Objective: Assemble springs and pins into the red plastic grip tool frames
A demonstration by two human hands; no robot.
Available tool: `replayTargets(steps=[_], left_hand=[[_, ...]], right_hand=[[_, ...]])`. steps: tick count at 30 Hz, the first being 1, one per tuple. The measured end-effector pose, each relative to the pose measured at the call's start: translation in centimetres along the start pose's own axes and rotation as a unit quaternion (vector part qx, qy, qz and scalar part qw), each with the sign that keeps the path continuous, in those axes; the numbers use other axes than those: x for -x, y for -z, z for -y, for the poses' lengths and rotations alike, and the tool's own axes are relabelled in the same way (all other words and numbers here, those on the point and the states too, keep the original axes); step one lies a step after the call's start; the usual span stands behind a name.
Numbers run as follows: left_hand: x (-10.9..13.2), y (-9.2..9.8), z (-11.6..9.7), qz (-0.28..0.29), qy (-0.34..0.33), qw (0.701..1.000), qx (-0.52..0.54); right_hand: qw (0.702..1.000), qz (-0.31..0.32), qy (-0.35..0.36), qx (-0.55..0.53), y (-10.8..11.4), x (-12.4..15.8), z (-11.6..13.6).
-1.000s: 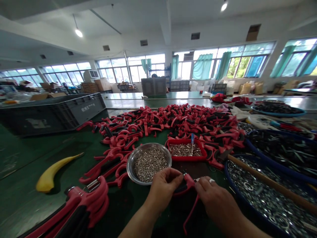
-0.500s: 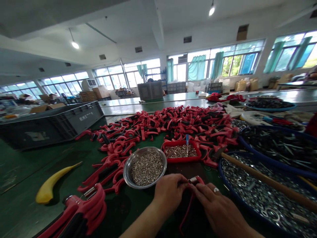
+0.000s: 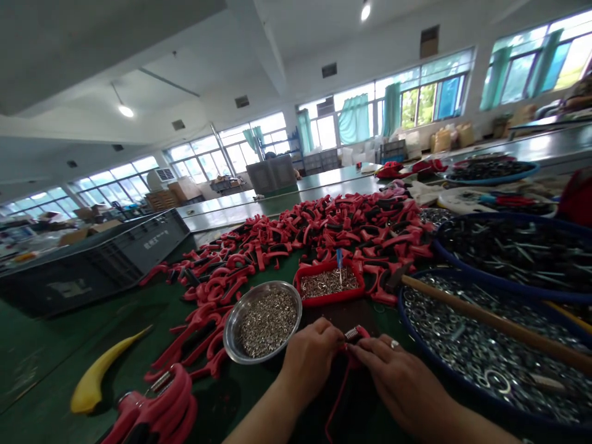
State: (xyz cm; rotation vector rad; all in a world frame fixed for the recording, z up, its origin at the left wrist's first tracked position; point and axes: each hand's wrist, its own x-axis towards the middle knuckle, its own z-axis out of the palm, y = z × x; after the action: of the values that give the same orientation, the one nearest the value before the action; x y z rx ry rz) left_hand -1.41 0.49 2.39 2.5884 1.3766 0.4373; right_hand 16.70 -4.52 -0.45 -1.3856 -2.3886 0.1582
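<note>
My left hand is closed, its thumb and fingers pinching the near part of a red plier-like shears handle. From the right, my right hand, with a ring on one finger, presses its fingertips onto the same handle. A bare coil spring sticks up between the two hands. One thin red grip hangs down toward me. My fingers hide the joint itself. Just beyond the hands stand a steel bowl of small rivets and a red tray of longer pins, with a blue-handled screwdriver in it.
A heap of red-and-black handles spreads behind. Several sprung handles and a banana lie left, near a grey crate. At right, a hammer rests across a blue basin of metal rings; another basin holds dark parts.
The view has tilted and turned slightly, so the scene shifts left. Both hands stay on the handle with almost the same hold.
</note>
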Motion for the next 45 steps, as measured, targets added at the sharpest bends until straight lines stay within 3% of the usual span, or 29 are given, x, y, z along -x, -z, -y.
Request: replayTargets(steps=[14, 25, 30, 36, 45], left_hand=[[-0.3, 0.9, 0.4, 0.044, -0.066, 0.994, -0.077], [-0.2, 0.2, 0.4, -0.006, -0.05, 0.997, -0.061], [0.2, -0.3, 0.0, -0.012, -0.051, 0.992, -0.116], [0.1, -0.7, -0.5, -0.03, 0.004, 0.994, -0.101], [0.2, -0.6, -0.4, -0.011, -0.058, 0.988, -0.144]], right_hand=[[1.0, 0.012, -0.004, -0.012, 0.7, -0.1, 0.1], [0.998, 0.006, 0.001, -0.057, 0.6, -0.1, -0.2], [0.999, 0.01, -0.002, -0.049, 0.6, -0.1, -0.2], [0.999, 0.01, 0.0, -0.047, 0.6, -0.1, -0.2], [0.999, -0.002, 0.002, -0.048, 0.6, 0.1, -0.2]])
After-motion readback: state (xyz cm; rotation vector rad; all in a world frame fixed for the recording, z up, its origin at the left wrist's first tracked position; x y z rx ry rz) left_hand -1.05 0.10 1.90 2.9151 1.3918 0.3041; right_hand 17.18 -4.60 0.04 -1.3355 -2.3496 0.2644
